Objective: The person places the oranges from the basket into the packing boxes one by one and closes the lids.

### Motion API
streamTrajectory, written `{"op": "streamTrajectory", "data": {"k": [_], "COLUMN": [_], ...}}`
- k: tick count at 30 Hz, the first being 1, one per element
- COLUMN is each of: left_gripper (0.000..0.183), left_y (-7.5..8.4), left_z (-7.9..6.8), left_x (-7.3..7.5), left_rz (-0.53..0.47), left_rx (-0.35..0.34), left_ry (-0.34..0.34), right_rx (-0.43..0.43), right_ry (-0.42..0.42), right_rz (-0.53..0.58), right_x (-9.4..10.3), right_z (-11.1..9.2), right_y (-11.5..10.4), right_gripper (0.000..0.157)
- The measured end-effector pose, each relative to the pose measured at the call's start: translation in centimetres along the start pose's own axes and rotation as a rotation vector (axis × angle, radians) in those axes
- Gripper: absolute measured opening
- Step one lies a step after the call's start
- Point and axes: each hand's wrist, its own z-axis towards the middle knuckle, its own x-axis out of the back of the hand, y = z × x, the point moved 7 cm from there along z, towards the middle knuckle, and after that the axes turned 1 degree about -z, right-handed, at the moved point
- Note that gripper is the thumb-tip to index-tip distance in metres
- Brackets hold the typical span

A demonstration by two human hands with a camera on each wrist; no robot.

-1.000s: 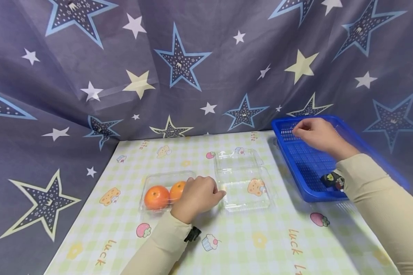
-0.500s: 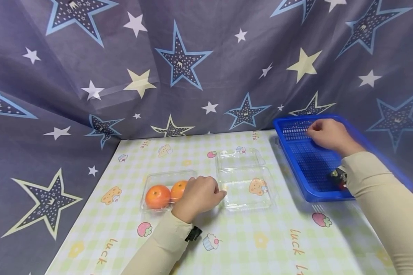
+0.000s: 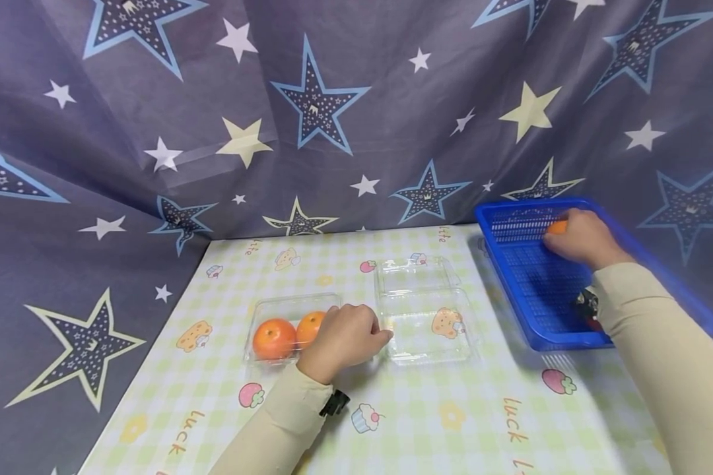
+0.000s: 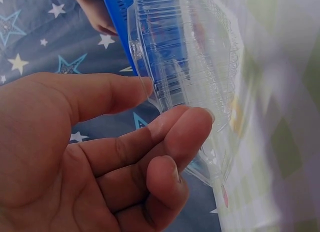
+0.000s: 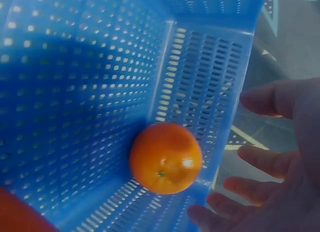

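An orange (image 3: 556, 227) sits in the far corner of the blue basket (image 3: 513, 310), beside my right hand (image 3: 583, 239). In the right wrist view my right hand (image 5: 270, 167) has spread fingers over the basket's rim, apart from the orange (image 5: 166, 159). My left hand (image 3: 344, 340) pinches the left edge of a clear plastic container (image 3: 428, 359) with its lid folded back. In the left wrist view the thumb of my left hand (image 4: 115, 142) touches the container's rim (image 4: 142, 57), the other fingers curled against its side.
Left of my left hand stands another clear container (image 3: 294, 302) with two oranges (image 3: 274, 339) showing; the hand covers part of it. Something red (image 5: 22, 214) lies in the basket, mostly cut off. A star-printed curtain (image 3: 368, 132) hangs behind the checked tablecloth (image 3: 428, 435).
My right hand has moved to the right over the basket, and the orange there has come into sight. My left hand has stayed in place at the container's edge.
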Motion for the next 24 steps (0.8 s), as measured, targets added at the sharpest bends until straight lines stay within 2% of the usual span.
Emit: {"op": "streamTrajectory", "data": {"k": [8, 16, 22, 24], "left_gripper": [0.056, 0.056, 0.056, 0.056], "left_y": [0.0, -0.1, -0.2, -0.2], "left_z": [-0.1, 0.0, 0.1, 0.1], "left_x": [0.1, -0.1, -0.2, -0.2], "left_rz": [-0.002, 0.002, -0.005, -0.002], "left_rx": [0.002, 0.0, 0.005, 0.004], "left_ry": [-0.006, 0.003, -0.001, 0.0], "right_rx": [-0.005, -0.003, -0.003, -0.012], "right_ry": [-0.022, -0.106, -0.116, -0.107], "right_rz": [-0.017, -0.029, -0.073, -0.101], "right_x": [-1.0, -1.7, -1.8, -1.7], "right_z": [-0.1, -0.2, -0.3, -0.5], "right_y": [0.9, 1.2, 1.1, 1.1], "right_gripper": [0.063, 0.07, 0.072, 0.066]}}
